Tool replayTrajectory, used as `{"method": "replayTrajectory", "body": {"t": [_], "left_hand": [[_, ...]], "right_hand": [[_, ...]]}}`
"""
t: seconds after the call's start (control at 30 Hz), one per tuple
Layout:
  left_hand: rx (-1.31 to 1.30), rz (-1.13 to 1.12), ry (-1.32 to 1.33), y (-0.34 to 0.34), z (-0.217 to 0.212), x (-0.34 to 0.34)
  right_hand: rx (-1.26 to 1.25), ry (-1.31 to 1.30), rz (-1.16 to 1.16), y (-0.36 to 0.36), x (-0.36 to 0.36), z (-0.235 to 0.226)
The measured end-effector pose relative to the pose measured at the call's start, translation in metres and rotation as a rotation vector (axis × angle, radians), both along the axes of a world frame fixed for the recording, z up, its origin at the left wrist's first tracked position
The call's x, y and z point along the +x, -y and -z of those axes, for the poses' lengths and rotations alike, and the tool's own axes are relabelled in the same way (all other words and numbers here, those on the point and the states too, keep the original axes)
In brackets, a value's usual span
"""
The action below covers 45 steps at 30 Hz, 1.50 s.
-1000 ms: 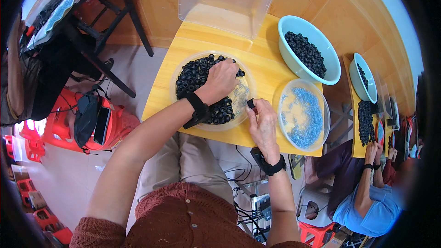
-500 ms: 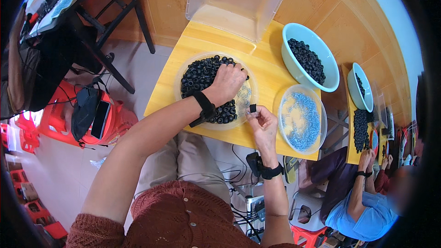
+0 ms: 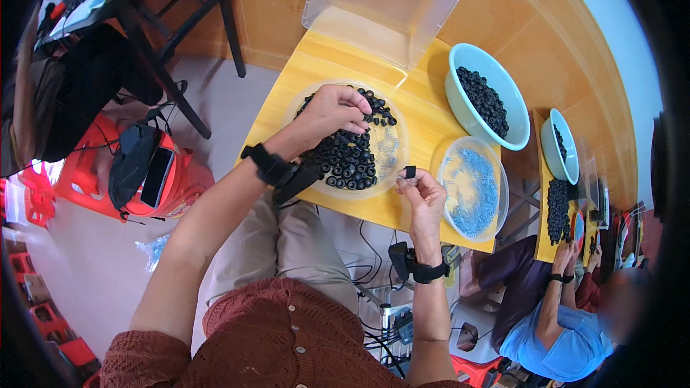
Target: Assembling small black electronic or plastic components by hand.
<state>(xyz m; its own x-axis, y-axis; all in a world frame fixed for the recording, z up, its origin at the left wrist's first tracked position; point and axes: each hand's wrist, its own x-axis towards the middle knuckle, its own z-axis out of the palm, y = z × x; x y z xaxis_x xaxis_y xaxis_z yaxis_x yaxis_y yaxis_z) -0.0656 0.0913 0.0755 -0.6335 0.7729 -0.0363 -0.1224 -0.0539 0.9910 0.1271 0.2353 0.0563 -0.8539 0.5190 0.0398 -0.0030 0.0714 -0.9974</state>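
A shallow round clear tray (image 3: pixel 399 162) on the yellow table holds many small black ring-shaped pieces (image 3: pixel 348 158) and a scatter of pale blue bits. Over its middle hovers my left hand (image 3: pixel 332 111), fingers loosely bent and apart; I make out nothing held in it. Off the tray's right side, my right hand (image 3: pixel 425 197) pinches one small black piece (image 3: pixel 410 172) between thumb and fingers. Nearest that hand on the right is a second round clear tray (image 3: pixel 503 208) with small blue bits (image 3: pixel 480 190).
A light blue basin (image 3: pixel 454 93) of black pieces stands at the table's (image 3: pixel 287 75) back right. A clear rectangular bin (image 3: pixel 384 0) leans against the wall. To the right, a person in blue (image 3: pixel 553 338) works at another table. A phone (image 3: pixel 157 176) lies on a red stool at left.
My left hand has moved back and to the left from the tray's upper right, its fingers lifting off the pieces. My right hand still holds the black piece. The view has shifted slightly.
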Motion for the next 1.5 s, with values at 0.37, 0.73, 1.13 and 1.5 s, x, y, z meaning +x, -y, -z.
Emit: {"method": "replayTrajectory", "body": {"t": [0.37,0.73,1.13,1.5], "left_hand": [[0.346,-0.114,0.286,0.112,0.01,0.088],[0.433,-0.216,0.348,0.141,0.034,0.121],[0.377,-0.217,0.221,0.13,0.033,0.137],[0.531,-0.354,0.455,0.12,0.045,0.142]], "right_hand": [[-0.07,0.063,-0.18,0.074,-0.003,-0.026],[0.105,-0.014,-0.375,0.122,-0.007,-0.039],[0.356,0.114,-0.381,0.12,0.0,-0.042],[0.861,-0.238,-0.306,0.123,0.001,-0.045]]}}
